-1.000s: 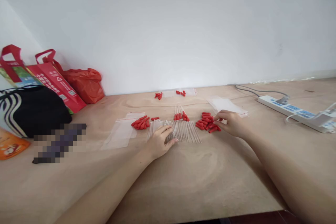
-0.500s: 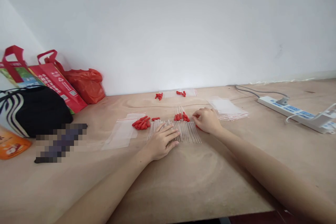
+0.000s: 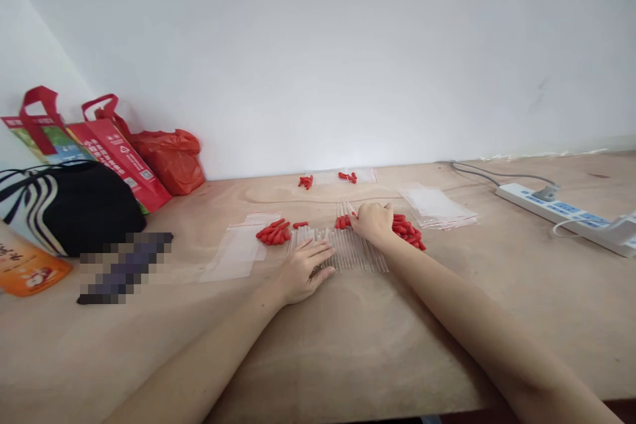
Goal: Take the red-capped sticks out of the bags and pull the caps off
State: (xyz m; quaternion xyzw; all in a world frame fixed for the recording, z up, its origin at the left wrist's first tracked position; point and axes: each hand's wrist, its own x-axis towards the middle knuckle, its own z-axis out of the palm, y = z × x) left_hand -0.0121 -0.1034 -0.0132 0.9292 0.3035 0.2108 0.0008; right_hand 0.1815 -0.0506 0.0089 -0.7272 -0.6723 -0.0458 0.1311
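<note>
My left hand (image 3: pixel 308 268) lies flat, fingers apart, across a row of clear thin glass tubes (image 3: pixel 355 248) on the table. Just beyond the row, a few tubes with red rubber bulbs, which look like droppers (image 3: pixel 341 220), point away from me. My right hand (image 3: pixel 375 222) is closed over the right end of this small group, its fingertips on the red bulb of one dropper. To its right is a pile of loose red rubber bulbs (image 3: pixel 408 232), partly behind my hand. Another heap of red bulbs (image 3: pixel 273 232) sits left of the tubes, with a single red bulb (image 3: pixel 300 225) beside it.
Clear zip bags lie at left (image 3: pixel 233 253) and in a stack (image 3: pixel 437 205) at right. Farther back are small red bulbs (image 3: pixel 305 181) near a filled bag (image 3: pixel 325 177). A power strip (image 3: pixel 561 212) stands right; shopping bags (image 3: pixel 122 162) and a black pouch (image 3: pixel 94 209) stand left.
My right hand has moved left and slightly forward from beside the tubes to the red-bulbed droppers, uncovering the right pile of bulbs. My left hand stays on the tubes. The view has shifted slightly.
</note>
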